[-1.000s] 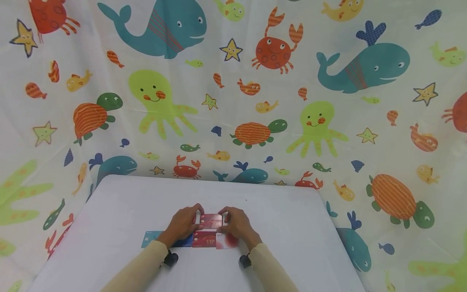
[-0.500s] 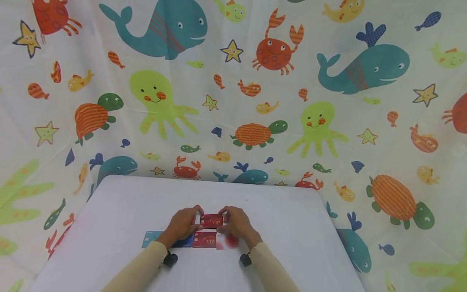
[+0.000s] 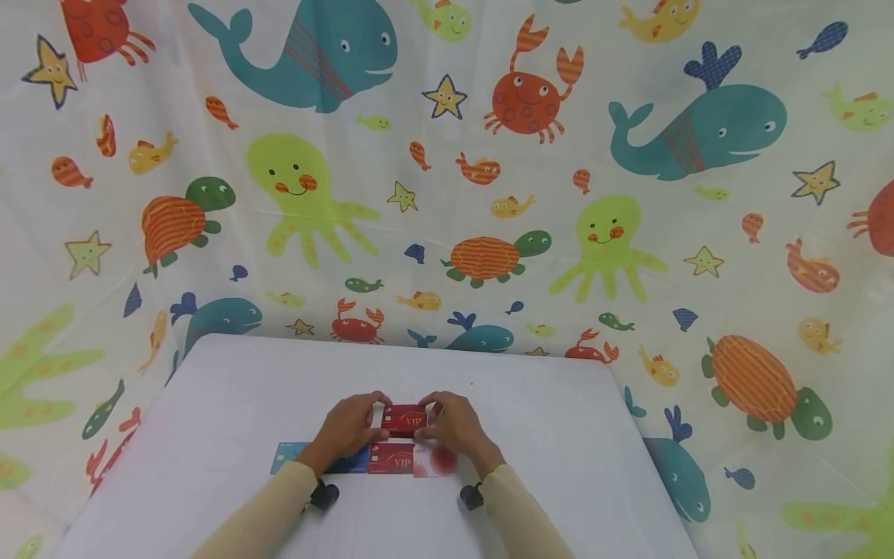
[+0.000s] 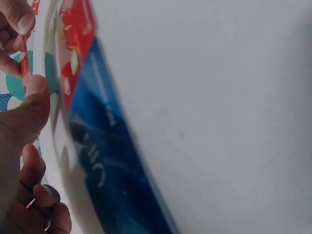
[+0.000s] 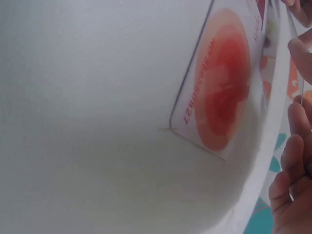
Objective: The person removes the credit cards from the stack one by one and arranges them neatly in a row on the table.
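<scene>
In the head view a red card (image 3: 404, 418) marked "VIP" stands between my two hands, its printed face toward me. My left hand (image 3: 342, 428) pinches its left edge with thumb and fingers. At the opposite edge, my right hand (image 3: 455, 427) pinches it the same way. Seen from the left wrist, the held card (image 4: 24, 57) shows only as a thin red strip between the fingers. Just below the hands lies a row of cards: a light blue one (image 3: 285, 456), a dark blue one (image 3: 355, 464), another red VIP card (image 3: 391, 460) and a white one with red circles (image 3: 440, 461).
The cards lie on a white table (image 3: 545, 435). Behind it hangs a white curtain (image 3: 447, 310) printed with whales, crabs, turtles and octopuses. My left forearm partly covers the light blue and dark blue cards.
The glare on the held card has gone, so its VIP print reads clearly. The card has shifted slightly away from the row. Both hands keep their grip almost in place.
</scene>
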Demonstrator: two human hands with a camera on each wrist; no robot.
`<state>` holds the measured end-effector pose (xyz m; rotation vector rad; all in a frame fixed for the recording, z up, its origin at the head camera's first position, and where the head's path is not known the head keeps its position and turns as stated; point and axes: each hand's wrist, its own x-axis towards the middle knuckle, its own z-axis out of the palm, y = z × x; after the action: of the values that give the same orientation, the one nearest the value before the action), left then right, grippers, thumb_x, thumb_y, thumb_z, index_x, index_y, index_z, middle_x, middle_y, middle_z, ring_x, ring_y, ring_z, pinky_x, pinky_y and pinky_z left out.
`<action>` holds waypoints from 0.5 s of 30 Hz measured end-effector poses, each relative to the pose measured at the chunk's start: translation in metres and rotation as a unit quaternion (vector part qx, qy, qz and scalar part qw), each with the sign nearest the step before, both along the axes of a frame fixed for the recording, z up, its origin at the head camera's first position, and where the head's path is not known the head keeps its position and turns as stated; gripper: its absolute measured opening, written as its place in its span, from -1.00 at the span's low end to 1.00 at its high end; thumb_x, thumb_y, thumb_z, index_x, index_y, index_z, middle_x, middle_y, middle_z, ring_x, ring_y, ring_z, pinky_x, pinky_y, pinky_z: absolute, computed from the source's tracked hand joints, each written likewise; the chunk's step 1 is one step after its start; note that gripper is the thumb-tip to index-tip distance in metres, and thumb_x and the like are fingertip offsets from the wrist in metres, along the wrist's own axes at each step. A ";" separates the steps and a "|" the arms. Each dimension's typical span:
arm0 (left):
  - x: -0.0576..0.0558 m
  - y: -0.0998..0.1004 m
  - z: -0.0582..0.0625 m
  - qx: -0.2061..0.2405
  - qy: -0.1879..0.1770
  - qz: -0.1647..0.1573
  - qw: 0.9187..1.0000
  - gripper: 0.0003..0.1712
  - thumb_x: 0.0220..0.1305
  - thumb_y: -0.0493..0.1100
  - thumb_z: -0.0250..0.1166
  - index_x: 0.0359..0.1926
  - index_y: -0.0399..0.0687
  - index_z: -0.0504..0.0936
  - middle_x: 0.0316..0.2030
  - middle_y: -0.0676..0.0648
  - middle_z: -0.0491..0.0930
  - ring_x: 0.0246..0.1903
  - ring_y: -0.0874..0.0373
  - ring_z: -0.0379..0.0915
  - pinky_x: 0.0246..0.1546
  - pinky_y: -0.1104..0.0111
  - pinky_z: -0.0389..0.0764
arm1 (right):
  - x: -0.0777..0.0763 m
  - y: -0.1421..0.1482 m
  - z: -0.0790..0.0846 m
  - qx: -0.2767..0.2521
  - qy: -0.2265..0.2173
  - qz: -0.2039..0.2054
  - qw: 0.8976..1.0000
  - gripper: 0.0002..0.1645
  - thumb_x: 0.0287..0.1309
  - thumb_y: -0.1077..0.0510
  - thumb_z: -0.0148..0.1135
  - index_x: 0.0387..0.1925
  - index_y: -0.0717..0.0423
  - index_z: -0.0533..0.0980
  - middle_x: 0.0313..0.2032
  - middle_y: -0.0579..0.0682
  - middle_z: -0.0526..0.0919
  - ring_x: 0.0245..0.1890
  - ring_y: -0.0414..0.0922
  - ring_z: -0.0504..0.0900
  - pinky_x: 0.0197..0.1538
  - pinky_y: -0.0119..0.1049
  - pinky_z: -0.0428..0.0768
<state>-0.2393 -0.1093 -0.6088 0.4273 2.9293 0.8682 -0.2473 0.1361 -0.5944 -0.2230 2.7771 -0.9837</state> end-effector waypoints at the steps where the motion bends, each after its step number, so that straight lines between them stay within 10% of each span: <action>1: 0.000 0.000 0.002 0.002 0.001 0.000 1.000 -0.33 0.08 0.06 0.68 0.22 0.18 0.64 -0.26 0.07 0.65 -0.16 0.15 0.51 0.07 0.02 0.69 | 0.000 0.001 0.001 0.001 0.000 -0.002 1.000 -0.36 -0.01 -0.10 0.71 0.14 -0.33 0.65 -0.25 -0.26 0.64 -0.22 -0.23 0.56 -0.14 -0.30 0.71; 15: 0.002 0.010 0.016 0.016 0.004 0.000 1.000 -0.33 0.11 0.09 0.66 0.23 0.20 0.64 -0.37 0.09 0.55 -0.32 0.22 0.39 -0.19 0.27 0.56 | 0.005 0.015 0.013 -0.014 0.014 -0.004 1.000 -0.34 0.02 -0.09 0.69 0.19 -0.29 0.65 -0.27 -0.20 0.64 -0.22 -0.19 0.57 -0.22 -0.33 0.66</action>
<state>-0.2376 -0.0998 -0.5924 0.4341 2.9252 0.9161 -0.2423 0.1509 -0.5818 -0.2316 2.7938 -1.0303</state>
